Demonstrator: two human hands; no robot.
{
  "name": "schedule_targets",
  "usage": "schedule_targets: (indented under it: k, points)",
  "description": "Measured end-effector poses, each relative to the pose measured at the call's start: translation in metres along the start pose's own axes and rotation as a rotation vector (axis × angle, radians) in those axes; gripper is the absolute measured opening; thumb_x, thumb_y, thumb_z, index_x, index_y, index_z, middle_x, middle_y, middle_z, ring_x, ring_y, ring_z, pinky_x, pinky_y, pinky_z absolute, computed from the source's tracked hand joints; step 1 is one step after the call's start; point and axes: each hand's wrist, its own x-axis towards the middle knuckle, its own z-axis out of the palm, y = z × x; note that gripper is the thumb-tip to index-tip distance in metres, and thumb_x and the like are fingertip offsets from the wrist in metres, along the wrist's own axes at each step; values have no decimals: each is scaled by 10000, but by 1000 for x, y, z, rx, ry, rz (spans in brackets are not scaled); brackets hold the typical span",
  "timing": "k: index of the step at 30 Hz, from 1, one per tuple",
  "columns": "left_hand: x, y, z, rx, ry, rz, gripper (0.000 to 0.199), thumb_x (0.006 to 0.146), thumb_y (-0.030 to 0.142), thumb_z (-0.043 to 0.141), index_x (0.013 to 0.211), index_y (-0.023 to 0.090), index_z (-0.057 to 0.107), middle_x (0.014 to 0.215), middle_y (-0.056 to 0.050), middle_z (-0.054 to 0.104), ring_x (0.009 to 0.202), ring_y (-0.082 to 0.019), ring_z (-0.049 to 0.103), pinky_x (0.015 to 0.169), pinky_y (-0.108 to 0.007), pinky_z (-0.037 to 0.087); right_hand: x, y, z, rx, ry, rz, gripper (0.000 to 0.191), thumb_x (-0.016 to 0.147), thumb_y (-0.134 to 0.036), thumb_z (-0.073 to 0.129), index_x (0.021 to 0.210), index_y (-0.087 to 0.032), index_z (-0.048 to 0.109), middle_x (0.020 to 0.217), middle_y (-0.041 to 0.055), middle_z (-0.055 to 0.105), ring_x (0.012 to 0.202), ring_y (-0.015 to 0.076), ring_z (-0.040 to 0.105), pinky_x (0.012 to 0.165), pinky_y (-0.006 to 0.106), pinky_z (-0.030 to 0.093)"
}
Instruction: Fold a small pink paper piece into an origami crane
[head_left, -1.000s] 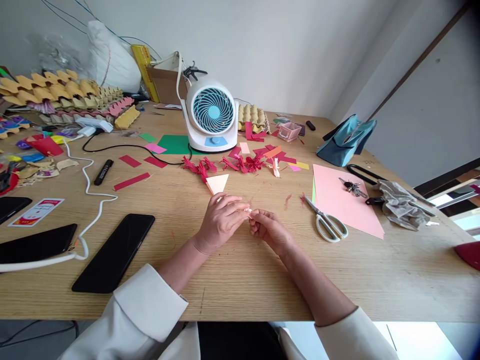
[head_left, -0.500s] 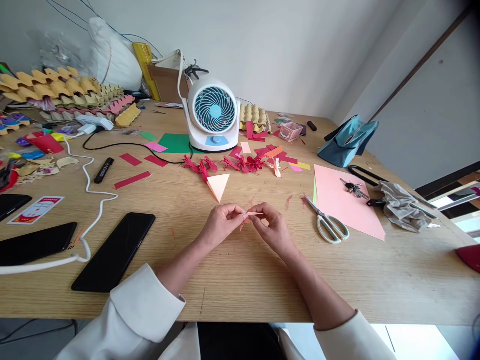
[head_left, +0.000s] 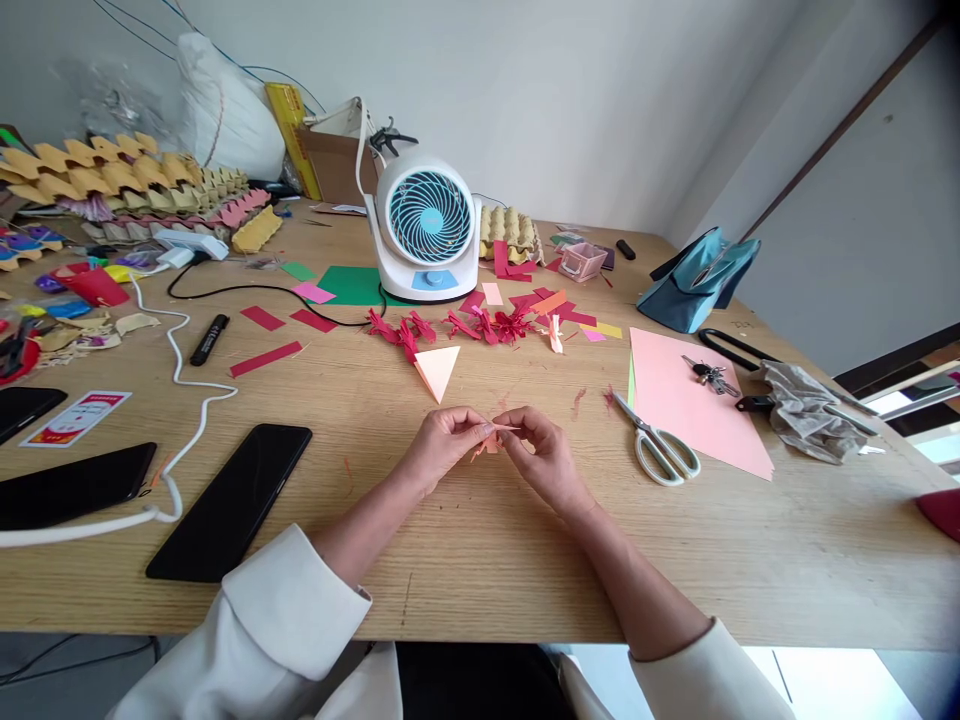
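Between my hands, just above the table, is a small piece of pale orange-pink paper (head_left: 492, 443) with ragged, fringed ends. My left hand (head_left: 452, 448) pinches its left side between thumb and fingertips. On the other side, my right hand (head_left: 541, 456) pinches it too, so the fingertips cover part of it. Beyond my left hand lies a folded peach paper triangle (head_left: 439, 372). Past that, several crumpled red paper twists (head_left: 484, 325) form a row, with one pale pink paper twist (head_left: 555, 334) at its right end. White-handled scissors (head_left: 664, 452) lie right of my right hand.
A white fan (head_left: 429, 225) stands at the back. Pink paper sheets (head_left: 690, 400) with keys (head_left: 709, 376) on them lie at right. To the left are a black phone (head_left: 231, 500), a white cable (head_left: 196, 430) and egg cartons (head_left: 112, 175). A blue bag (head_left: 694, 285) sits back right.
The paper between my fingertips has turned slightly, and more of its fringed lower part shows below them. Both hands stay in nearly the same place, still pinching.
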Motion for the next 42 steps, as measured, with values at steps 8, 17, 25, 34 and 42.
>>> schedule_targets:
  k: [8, 17, 25, 34, 42]
  points:
    - [0, 2, 0, -72, 14, -122, 305, 715, 429, 741, 795, 134, 720, 672, -19, 675, 568, -85, 497, 547, -219, 375, 0, 3, -1, 99, -41, 97, 171, 855, -309, 630, 957, -189, 698, 923, 62, 719, 816, 174, 661, 771, 303, 525]
    - [-1, 6, 2, -48, 17, -125, 253, 756, 355, 667, 675, 122, 610, 568, -4, 626, 505, -62, 444, 511, -201, 318, 2, 3, -1, 43, -18, 86, 144, 831, -281, 633, 915, -178, 689, 881, 51, 710, 775, 159, 650, 729, 285, 508]
    - [-2, 6, 2, -115, 4, -125, 296, 721, 399, 708, 700, 107, 665, 550, -3, 614, 479, -58, 416, 495, -205, 322, 1, 5, -1, 46, 1, 67, 156, 847, -311, 633, 919, -183, 685, 881, 56, 706, 787, 173, 652, 742, 308, 520]
    - [-1, 5, -3, -287, -22, -356, 368, 615, 421, 819, 775, 108, 709, 659, -21, 650, 572, -82, 539, 543, -205, 425, 0, 6, -2, 78, -20, 74, 171, 852, -321, 645, 944, -184, 690, 898, 60, 709, 798, 173, 655, 758, 311, 525]
    - [0, 7, -2, -369, -57, -435, 319, 599, 364, 830, 708, 96, 694, 575, 9, 569, 518, -65, 496, 509, -199, 407, 1, 7, -1, 60, -4, 47, 147, 865, -290, 612, 937, -194, 696, 867, 51, 699, 773, 165, 639, 723, 300, 514]
